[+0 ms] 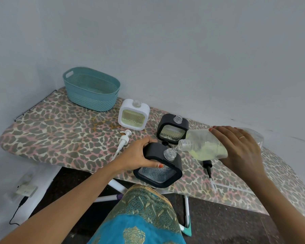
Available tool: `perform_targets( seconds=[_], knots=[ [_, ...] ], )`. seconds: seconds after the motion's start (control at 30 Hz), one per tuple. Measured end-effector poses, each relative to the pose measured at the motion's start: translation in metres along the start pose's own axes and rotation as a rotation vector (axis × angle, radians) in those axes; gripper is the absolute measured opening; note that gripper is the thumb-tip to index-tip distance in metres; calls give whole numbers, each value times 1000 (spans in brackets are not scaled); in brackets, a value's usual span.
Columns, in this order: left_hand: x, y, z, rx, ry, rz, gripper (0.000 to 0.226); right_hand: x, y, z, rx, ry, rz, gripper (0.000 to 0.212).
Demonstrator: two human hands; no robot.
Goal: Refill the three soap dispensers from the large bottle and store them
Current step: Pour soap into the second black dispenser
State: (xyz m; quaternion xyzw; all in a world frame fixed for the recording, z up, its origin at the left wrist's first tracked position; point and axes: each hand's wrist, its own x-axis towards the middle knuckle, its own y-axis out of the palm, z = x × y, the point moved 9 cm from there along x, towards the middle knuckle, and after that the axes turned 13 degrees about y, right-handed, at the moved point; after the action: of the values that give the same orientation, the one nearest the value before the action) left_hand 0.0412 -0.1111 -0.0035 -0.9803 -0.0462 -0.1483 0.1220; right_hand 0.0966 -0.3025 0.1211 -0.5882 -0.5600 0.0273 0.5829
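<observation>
Lying tilted, large bottle sits beneath right fingers.

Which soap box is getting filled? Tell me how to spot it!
Find the leopard-print ironing board. At its near edge, the left hand holds a black dispenser tilted under the large bottle. Unlike the second black dispenser and the white dispenser standing behind, it looks nearly empty.

right hand tilting large bottle, left hand gripping black dispenser
</observation>
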Motion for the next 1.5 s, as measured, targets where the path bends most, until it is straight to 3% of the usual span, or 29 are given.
perform_targets(
  seconds=[0.3,0.83,1.5],
  knots=[
    [1,0,2,-10,-9,-13,45,2,-5,-4,-6,-1,-25,48],
    [-1,-2,2,-28,-8,-37,43,5,-11,-6,-16,-5,-42,38],
    [0,0,2,-36,21,-41,45,8,-15,-8,-30,-1,-10,54]
  ],
)
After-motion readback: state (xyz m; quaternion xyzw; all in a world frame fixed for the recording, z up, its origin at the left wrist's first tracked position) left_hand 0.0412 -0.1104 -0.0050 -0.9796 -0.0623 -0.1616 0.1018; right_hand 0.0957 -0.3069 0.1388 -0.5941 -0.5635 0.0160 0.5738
